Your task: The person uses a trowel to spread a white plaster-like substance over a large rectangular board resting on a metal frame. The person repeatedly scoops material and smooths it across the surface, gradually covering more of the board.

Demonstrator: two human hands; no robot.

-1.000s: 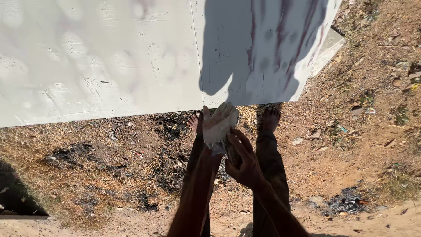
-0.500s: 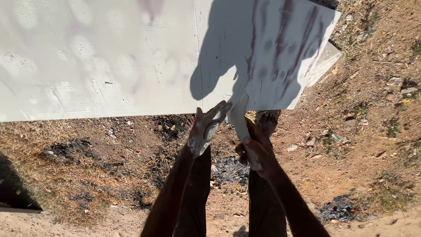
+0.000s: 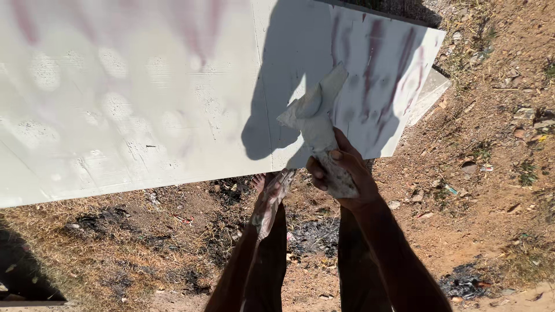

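Note:
My right hand (image 3: 341, 173) is shut on a crumpled pale grey rag (image 3: 315, 118), held up in front of the lower right part of a large white board (image 3: 144, 98). The rag's free end sticks up over the board's shadowed area. My left hand (image 3: 272, 199) hangs lower, fingers apart and smeared with white, holding nothing, just below the board's bottom edge. The board has faint purple streaks (image 3: 376, 63) near its right end. My legs and bare feet stand on the ground below.
Dry brown dirt with straw, stones and litter (image 3: 491, 167) surrounds the board. Black ash patches (image 3: 462, 283) lie by my feet. A second pale slab corner (image 3: 430, 92) shows behind the board's right edge. A dark shadow (image 3: 23, 271) sits at bottom left.
My right hand has lifted the rag from between both hands up against the board. My left hand let go of it and dropped lower. The view shifted slightly downward.

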